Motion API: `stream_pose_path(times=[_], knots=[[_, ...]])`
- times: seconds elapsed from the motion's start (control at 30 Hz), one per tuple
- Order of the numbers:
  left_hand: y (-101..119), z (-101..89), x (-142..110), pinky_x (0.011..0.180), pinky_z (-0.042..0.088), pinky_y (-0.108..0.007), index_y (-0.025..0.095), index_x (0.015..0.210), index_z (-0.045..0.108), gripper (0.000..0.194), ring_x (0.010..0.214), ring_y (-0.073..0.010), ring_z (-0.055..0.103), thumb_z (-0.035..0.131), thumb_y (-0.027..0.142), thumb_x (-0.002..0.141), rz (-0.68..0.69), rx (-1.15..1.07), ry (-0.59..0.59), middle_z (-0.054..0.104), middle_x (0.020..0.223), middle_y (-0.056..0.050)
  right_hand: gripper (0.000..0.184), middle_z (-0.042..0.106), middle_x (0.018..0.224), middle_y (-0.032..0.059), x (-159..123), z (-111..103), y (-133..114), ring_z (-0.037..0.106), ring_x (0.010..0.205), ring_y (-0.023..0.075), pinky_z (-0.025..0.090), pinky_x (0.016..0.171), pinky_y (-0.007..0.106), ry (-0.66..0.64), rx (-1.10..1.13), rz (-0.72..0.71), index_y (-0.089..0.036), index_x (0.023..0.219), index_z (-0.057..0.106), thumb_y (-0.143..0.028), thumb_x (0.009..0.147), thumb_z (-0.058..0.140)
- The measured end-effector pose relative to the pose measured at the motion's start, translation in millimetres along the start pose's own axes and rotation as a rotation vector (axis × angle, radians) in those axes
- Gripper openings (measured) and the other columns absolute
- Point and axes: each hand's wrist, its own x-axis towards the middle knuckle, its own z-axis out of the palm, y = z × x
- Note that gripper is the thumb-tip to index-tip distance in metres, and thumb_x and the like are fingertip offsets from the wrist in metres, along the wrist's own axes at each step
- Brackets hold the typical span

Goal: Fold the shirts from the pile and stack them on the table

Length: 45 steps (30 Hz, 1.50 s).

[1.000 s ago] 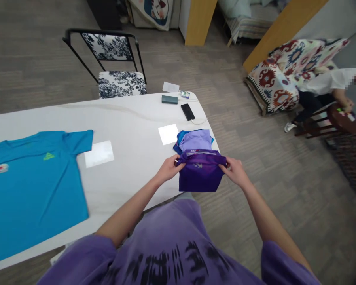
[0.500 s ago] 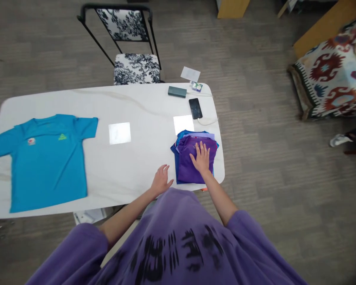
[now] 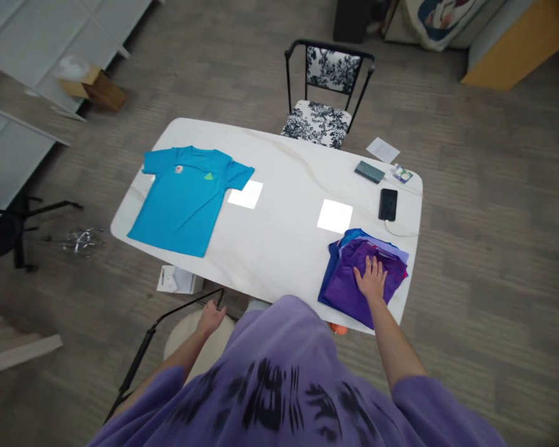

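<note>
My right hand (image 3: 371, 280) lies open, fingers spread flat, on a folded purple shirt (image 3: 354, 288). That shirt tops a stack of folded clothes, with blue and lavender cloth edges showing beneath it. My left hand (image 3: 211, 318) is off the table, just past its near edge and by the black armrest of a chair (image 3: 179, 308). Its fingers are loosely bent, thumb apart, and I see nothing held. A bright blue T-shirt (image 3: 181, 208) is spread front up on the left part of the table, sleeves out, a small badge and a green logo on its chest.
The white table (image 3: 279, 248) also carries a black phone (image 3: 388, 204) on a cable, a grey-green power bank (image 3: 369, 172) and a small packet (image 3: 402, 174). A patterned chair (image 3: 319, 124) stands at the far side. Below the near edge is a white box (image 3: 174, 279).
My view has turned toward the left. My left hand has moved from above the table beside the stack to beyond its near edge. My right hand stays on the purple shirt.
</note>
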Motion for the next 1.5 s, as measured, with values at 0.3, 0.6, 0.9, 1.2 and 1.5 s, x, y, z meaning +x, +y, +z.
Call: stream_pose_path(times=[0.3, 0.6, 0.9, 1.2, 1.5], knots=[[-133.3, -102.3, 198.2, 0.097, 0.061, -0.042, 0.023, 0.128, 0.059, 0.037, 0.104, -0.0271, 0.075, 0.054, 0.046, 0.099, -0.010, -0.270, 0.024, 0.075, 0.120, -0.010, 0.074, 0.061, 0.155, 0.0266, -55.9, 7.4, -151.4, 0.057, 0.148, 0.0456, 0.049, 0.119, 0.070, 0.227, -0.005, 0.048, -0.021, 0.158, 0.058, -0.059, 0.099, 0.033], [-195.6, -186.1, 334.1, 0.105, 0.050, -0.045, 0.024, 0.120, 0.069, 0.025, 0.119, -0.0333, 0.067, 0.064, 0.038, 0.100, 0.281, -0.135, -0.005, 0.073, 0.121, -0.014, 0.032, 0.081, 0.102, 0.0084, -6.2, 52.3, -484.4, 0.078, 0.088, 0.0270, 0.058, 0.090, 0.044, -0.194, 0.005, -0.379, -0.026, 0.114, 0.076, -0.038, 0.103, 0.049], [-215.4, -174.6, 354.9, 0.098, 0.046, -0.043, 0.025, 0.114, 0.072, 0.017, 0.114, -0.0316, 0.065, 0.071, 0.034, 0.099, 0.368, -0.018, -0.052, 0.073, 0.116, -0.011, 0.029, 0.075, 0.130, 0.0073, 171.7, 103.9, -783.3, 0.072, 0.107, 0.0243, 0.052, 0.093, 0.035, -0.156, -0.189, -0.457, -0.026, 0.127, 0.071, -0.031, 0.111, 0.047], [-226.0, -164.8, 375.3, 0.097, 0.043, -0.044, 0.026, 0.117, 0.073, 0.017, 0.112, -0.0317, 0.065, 0.061, 0.035, 0.108, 0.363, 0.018, -0.060, 0.074, 0.117, -0.011, 0.039, 0.054, 0.157, 0.0170, 257.4, 136.1, -885.9, 0.069, 0.118, 0.0293, 0.058, 0.090, 0.040, -0.237, -0.313, -0.361, -0.022, 0.149, 0.053, -0.036, 0.113, 0.046], [-196.8, -158.4, 367.3, 0.100, 0.042, -0.045, 0.024, 0.116, 0.074, 0.018, 0.114, -0.0326, 0.065, 0.059, 0.031, 0.109, 0.371, 0.077, -0.190, 0.075, 0.116, -0.013, 0.041, 0.060, 0.145, 0.0235, 265.0, 130.7, -860.0, 0.070, 0.123, 0.0322, 0.058, 0.095, 0.044, -0.300, -0.459, -0.421, -0.016, 0.146, 0.051, -0.014, 0.112, 0.028]])
